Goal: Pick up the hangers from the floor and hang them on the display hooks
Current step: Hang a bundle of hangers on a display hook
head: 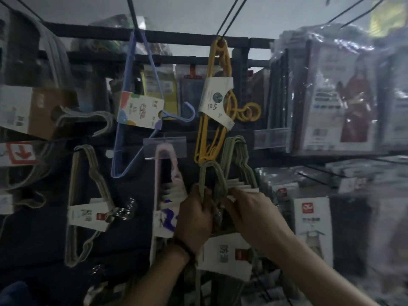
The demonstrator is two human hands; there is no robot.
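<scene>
Your left hand [194, 217] grips the green hanger bundle [208, 175] below its hooks, and your right hand [249, 212] clasps it alongside. I judge it not yet hung. Just behind, another green set [239, 155] already hangs. Pink hangers [167, 173] crowd left and yellow hangers [217, 102] dangle above, so room is tight.
</scene>
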